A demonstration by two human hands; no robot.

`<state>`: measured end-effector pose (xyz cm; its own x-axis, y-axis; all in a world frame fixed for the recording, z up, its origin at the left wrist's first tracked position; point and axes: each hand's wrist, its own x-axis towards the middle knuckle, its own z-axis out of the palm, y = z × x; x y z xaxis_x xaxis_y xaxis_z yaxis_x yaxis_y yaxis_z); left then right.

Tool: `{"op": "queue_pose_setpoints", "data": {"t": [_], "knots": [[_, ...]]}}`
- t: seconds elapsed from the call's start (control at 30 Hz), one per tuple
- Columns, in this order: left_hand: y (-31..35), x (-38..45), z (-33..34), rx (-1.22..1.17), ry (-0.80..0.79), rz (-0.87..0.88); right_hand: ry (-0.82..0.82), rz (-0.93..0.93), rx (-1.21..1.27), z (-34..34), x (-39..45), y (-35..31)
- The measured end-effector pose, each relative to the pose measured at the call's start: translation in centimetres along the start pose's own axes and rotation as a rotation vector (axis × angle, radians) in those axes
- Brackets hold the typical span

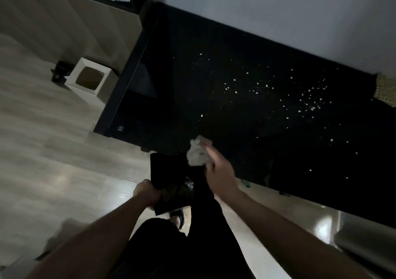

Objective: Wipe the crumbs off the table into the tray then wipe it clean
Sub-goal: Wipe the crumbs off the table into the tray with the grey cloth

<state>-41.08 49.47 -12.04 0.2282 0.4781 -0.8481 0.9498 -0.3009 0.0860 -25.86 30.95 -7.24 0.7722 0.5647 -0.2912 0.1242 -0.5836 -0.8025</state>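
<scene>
Step now: the sweeping part. The crumbs point(308, 94) are being pushed toward the tray point(167, 171); the last clean wipe has not come yet, I think.
Right hand point(218, 171): it holds a crumpled white tissue point(198, 151) at the near edge of the black table point(214, 42), right above the tray. The hand is blurry, so it looks to be moving.
Left hand point(145, 193): it grips the near end of the dark tray and holds it just under the table edge.
Tray: at 6 o'clock in the view, with some bits already inside.
Crumbs: most lie at 2 to 3 o'clock, well apart from the tissue. A few sit near the middle.
Next move: I think the tissue must reach out to the far crumbs and drag them back to the edge, while the tray stays put.
Also here: a white bin point(90, 79) on the floor at 9 o'clock.
</scene>
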Motion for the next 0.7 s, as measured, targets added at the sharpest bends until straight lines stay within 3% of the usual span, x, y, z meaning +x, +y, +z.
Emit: {"op": "queue_pose_setpoints", "data": {"t": [0.13, 0.33, 0.43, 0.57, 0.7], "knots": [[-0.1, 0.1, -0.6, -0.03, 0.01, -0.025, 0.215, -0.075, -0.017, -5.3, 5.9, 1.0], [-0.9, 0.7, -0.1, -0.014, 0.015, -0.059, 0.285, 0.056, -0.22, -12.2, 18.9, 2.4], [-0.7, 0.8, 0.3, 0.005, 0.022, -0.062, 0.198, 0.09, -0.4, -13.6, 24.5, 3.0], [-0.8, 1.3, 0.8, 0.004, 0.02, -0.048, -0.082, 0.296, -0.679, -12.0, 27.9, 3.3], [-0.7, 1.2, 1.1, -0.017, 0.036, -0.028, -0.089, 0.144, -0.761, -8.9, 25.6, 4.2]]}}
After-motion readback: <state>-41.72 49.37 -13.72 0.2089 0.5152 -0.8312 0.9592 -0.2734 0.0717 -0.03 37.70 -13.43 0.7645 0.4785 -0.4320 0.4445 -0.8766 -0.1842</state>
